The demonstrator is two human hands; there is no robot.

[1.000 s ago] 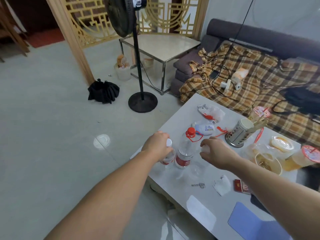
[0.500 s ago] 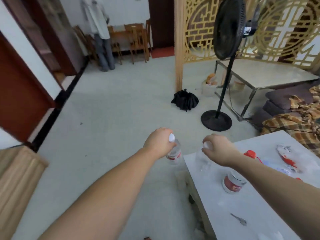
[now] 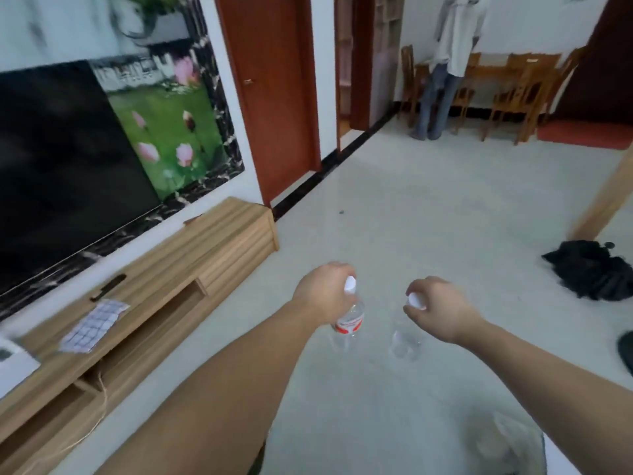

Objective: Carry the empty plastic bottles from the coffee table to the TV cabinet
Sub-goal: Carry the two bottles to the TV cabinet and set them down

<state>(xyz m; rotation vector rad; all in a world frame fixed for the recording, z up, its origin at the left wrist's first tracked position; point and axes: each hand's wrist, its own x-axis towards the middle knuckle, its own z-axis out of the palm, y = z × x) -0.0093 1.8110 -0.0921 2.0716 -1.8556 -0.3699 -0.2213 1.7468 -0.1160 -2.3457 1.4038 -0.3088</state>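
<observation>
My left hand (image 3: 323, 291) grips the neck of a clear plastic bottle (image 3: 347, 325) with a white cap and a red-and-white label; the bottle hangs below the hand. A second clear bottle (image 3: 406, 339), unlabelled and white-capped, hangs from my right hand (image 3: 436, 305), held by its top. Both bottles are in the air over the pale floor, in the middle of the view. The long wooden TV cabinet (image 3: 191, 245) runs along the wall to the left, under a dark TV screen (image 3: 58, 173). The coffee table is out of view.
On the cabinet top lie a checked cloth (image 3: 94, 325), a black remote (image 3: 108, 287) and a white box (image 3: 13, 363). A black folded umbrella (image 3: 592, 269) lies on the floor at right. A person (image 3: 445, 63) stands far back by wooden chairs. Pale open floor stretches ahead.
The view has swung left from the coffee table and sofa to the TV wall. Both hands lifted their bottles off the table and carry them over the floor.
</observation>
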